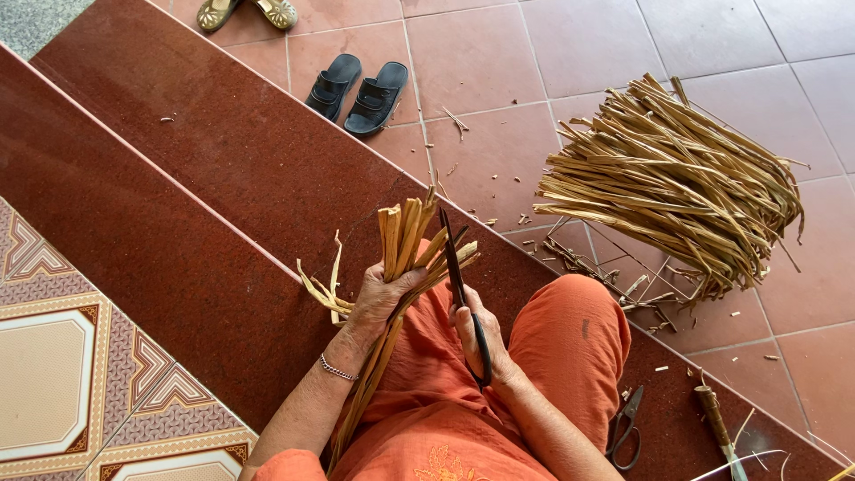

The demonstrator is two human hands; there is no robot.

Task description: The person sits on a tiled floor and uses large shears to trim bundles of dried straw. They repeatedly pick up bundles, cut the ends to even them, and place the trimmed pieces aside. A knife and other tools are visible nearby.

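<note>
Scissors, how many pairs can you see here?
2: black scissors in the right hand, blades by the dried stalks; spare scissors on the step beside the right leg.

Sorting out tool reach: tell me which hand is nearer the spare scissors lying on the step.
Right. The right hand, gripping black shears, sits just left of the spare scissors; the left hand, holding dried strips, is farther off.

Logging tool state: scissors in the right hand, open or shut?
Shut: the black scissors in the right hand show both blades together as one line.
</note>
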